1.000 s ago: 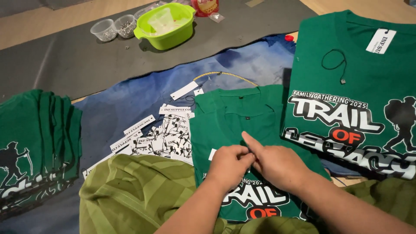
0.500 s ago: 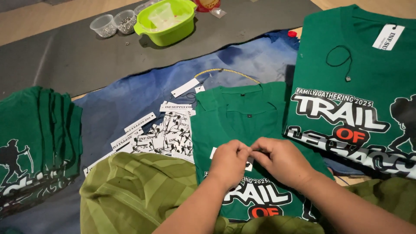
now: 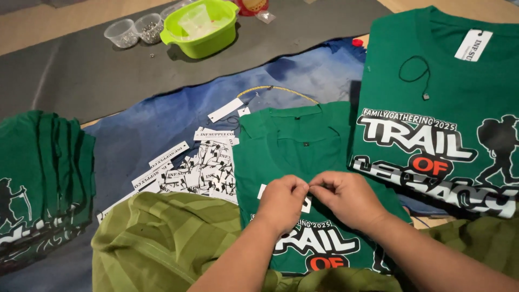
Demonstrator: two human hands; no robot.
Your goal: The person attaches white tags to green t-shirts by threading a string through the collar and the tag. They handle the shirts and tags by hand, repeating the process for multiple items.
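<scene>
A folded green T-shirt with a white, red and black print lies in front of me on a blue cloth. My left hand and my right hand meet over its chest, fingertips pinched together on a small white paper tag that shows partly under the left hand. Both hands rest on the shirt, just above the print.
A pile of white paper tags with black strings lies left of the shirt. A stack of folded green shirts sits far left; another tagged green shirt lies right. A lime green bowl and clear cups stand at the back. Olive fabric covers my lap.
My right hand drew its extended finger in and closed up against the left hand. Both hands now pinch together at the tag.
</scene>
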